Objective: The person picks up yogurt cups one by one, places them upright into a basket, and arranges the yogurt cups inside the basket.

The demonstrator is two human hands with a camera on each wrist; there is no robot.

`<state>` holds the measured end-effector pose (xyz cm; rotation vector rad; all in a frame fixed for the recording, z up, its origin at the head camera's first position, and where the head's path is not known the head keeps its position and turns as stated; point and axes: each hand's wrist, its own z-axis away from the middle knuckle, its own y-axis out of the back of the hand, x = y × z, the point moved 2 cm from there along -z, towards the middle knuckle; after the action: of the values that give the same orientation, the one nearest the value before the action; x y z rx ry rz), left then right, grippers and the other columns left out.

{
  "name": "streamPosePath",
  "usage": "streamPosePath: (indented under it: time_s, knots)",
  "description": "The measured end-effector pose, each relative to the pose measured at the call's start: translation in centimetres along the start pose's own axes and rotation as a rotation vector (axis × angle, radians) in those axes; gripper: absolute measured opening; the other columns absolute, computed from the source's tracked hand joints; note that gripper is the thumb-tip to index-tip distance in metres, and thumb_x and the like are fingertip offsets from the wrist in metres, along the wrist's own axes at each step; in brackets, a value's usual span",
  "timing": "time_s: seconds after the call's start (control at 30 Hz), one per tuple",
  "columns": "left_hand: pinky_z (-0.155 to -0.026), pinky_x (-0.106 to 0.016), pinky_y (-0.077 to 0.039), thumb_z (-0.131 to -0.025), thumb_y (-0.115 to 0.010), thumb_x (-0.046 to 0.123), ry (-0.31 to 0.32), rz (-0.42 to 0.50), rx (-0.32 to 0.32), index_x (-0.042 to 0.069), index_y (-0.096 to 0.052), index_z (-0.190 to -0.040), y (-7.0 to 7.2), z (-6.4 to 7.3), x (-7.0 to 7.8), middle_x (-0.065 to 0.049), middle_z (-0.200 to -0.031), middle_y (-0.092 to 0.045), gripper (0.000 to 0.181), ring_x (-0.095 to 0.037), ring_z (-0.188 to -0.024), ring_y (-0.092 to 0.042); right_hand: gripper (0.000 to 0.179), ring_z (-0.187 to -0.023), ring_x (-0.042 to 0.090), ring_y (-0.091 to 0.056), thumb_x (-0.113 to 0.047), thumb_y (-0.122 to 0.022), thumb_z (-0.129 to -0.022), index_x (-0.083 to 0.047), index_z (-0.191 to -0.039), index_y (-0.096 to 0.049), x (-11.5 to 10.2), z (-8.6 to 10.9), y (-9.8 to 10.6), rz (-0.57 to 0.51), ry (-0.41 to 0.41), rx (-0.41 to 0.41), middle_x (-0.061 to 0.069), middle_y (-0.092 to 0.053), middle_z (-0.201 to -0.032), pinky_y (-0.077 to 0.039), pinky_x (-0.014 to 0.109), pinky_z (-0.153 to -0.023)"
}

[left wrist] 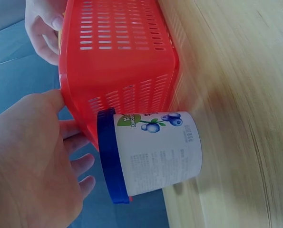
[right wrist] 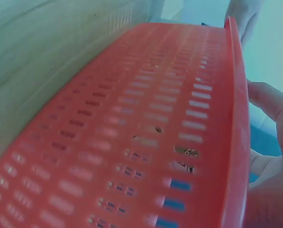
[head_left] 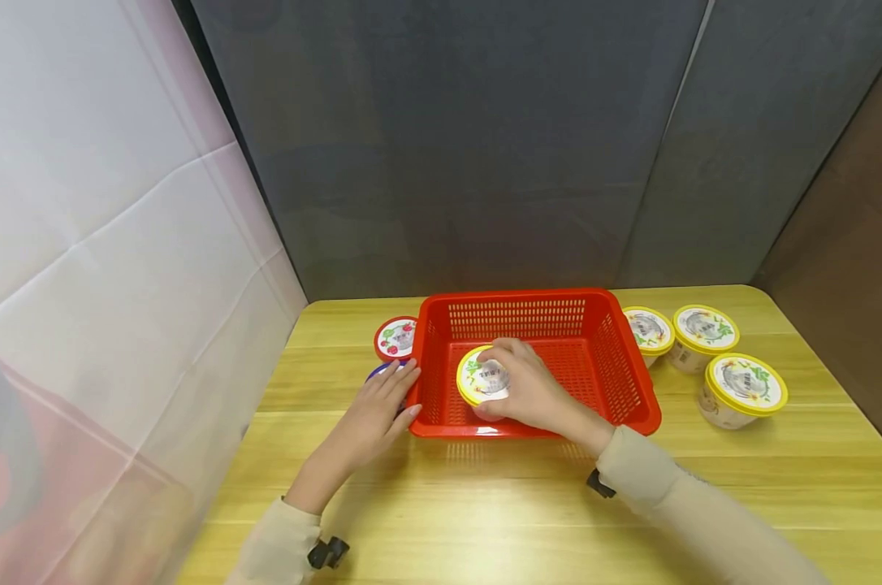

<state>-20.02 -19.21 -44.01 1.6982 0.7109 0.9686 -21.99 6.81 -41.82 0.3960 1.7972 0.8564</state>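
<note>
In the head view my right hand point(head_left: 532, 388) grips a round paper tub with a yellow and white lid point(head_left: 477, 378) inside the red plastic basket point(head_left: 430, 426), near its front left corner. Thumb and fingers straddle the lid. My left hand point(head_left: 371, 410) rests at the basket's left rim, its fingers fairly straight over a tub with a blue lid point(head_left: 377, 371). The left wrist view shows that white blueberry tub point(left wrist: 155, 152) beside the basket wall, with the left hand's thumb touching the rim. From the right wrist, the basket wall point(right wrist: 146, 95) hides the gripped tub's lower part.
A tub with a red lid point(head_left: 395, 337) stands behind the blue-lidded one, left of the basket. Three yellow-lidded tubs, the nearest one point(head_left: 744, 390) foremost, stand to the right. Everything sits on a wooden table point(head_left: 441, 504) before a dark grey partition point(head_left: 448, 162).
</note>
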Motion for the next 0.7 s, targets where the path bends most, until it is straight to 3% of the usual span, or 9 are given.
streamPosePath:
  time_s: [0.4,0.7]
  knots:
    - [-0.125,-0.053,-0.024,-0.101,-0.054,0.035,0.013,0.005,-0.014,0.011,-0.037,-0.153,0.0,0.1,0.0,-0.005,-0.163,-0.033,0.061,-0.032,-0.153,-0.027,0.061,-0.124,0.028,-0.05,-0.03,-0.09,-0.068,-0.013,-0.119,-0.063,-0.7,-0.7,-1.9,0.017,0.04,-0.029,0.009,-0.053,-0.135,-0.042,0.054,-0.107]
    - [-0.125,-0.052,-0.023,-0.101,-0.054,0.036,0.021,0.007,-0.023,0.011,-0.037,-0.153,0.1,0.1,0.1,-0.005,-0.163,-0.032,0.061,-0.032,-0.153,-0.026,0.06,-0.122,0.029,-0.05,-0.029,-0.09,-0.068,-0.013,-0.119,-0.063,-1.0,-1.0,-2.7,0.016,0.036,-0.048,0.01,-0.053,-0.134,-0.046,0.052,-0.103]
